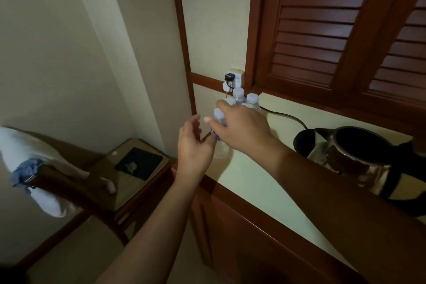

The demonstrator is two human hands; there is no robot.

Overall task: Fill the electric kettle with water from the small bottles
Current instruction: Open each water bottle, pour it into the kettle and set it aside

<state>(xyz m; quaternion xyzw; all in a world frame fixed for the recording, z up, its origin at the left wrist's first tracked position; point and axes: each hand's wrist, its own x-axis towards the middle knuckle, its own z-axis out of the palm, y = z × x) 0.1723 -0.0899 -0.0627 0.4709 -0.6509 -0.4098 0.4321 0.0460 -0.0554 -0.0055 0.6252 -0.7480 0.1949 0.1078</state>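
Several small clear water bottles with pale caps (238, 95) stand in a cluster in the counter's far left corner. My right hand (239, 127) is closed around the nearest bottle (219, 116), just below its cap. My left hand (193, 143) is beside that bottle on its left, fingers apart, holding nothing. The electric kettle (359, 159), dark metal with its lid open, sits on its black base at the right of the counter.
A pale counter (253, 177) with a wooden edge runs diagonally. A wall socket (234, 78) holds a black plug, and a black cord runs to the kettle base. Wooden louvred shutters are behind. A low side table (138, 163) and a white cloth are at left.
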